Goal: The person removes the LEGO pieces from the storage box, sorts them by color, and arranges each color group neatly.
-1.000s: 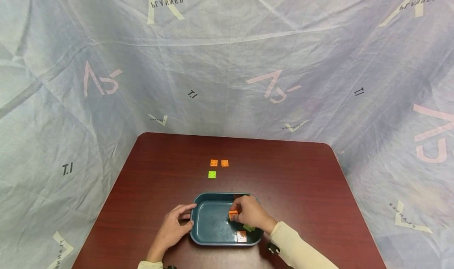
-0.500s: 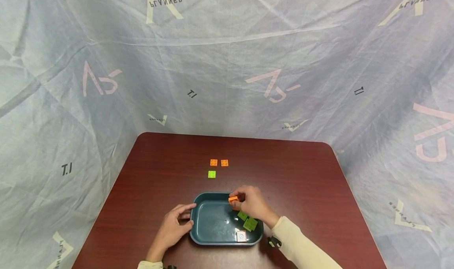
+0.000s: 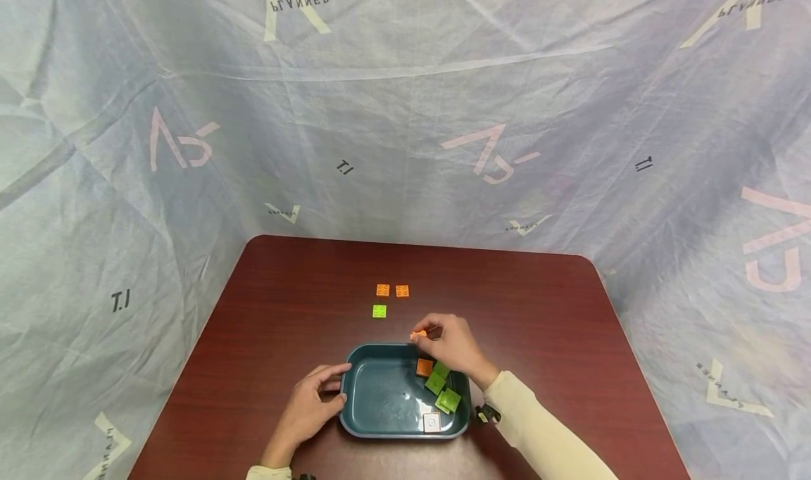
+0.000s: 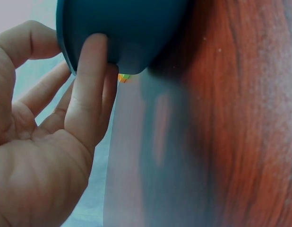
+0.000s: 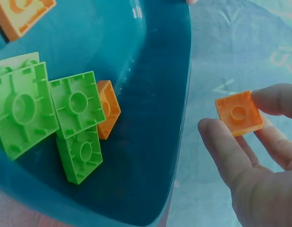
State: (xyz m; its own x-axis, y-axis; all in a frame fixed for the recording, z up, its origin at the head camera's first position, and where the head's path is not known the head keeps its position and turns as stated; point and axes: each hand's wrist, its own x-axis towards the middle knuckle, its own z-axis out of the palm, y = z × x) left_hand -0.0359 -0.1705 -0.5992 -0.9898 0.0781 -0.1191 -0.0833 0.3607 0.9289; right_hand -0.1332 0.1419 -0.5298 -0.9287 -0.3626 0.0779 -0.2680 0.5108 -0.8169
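My right hand pinches a small square orange building block just above the far rim of a blue-green tray. In the right wrist view the block's hollow underside with a round tube shows. My left hand holds the tray's left end at the rim; in the left wrist view one finger lies flat on the outer wall. Inside the tray, toward its right end, lie several green blocks, an orange block and another block that looks pale in the head view, most with undersides up.
Beyond the tray, two orange blocks sit side by side on the dark red wooden table, studs up. A bright green block lies just nearer. Grey printed cloth hangs around the table's back and sides.
My right hand has lifted the orange block from inside the tray and moved it away from me to the far rim, uncovering green and orange blocks. The left hand has stayed in place.
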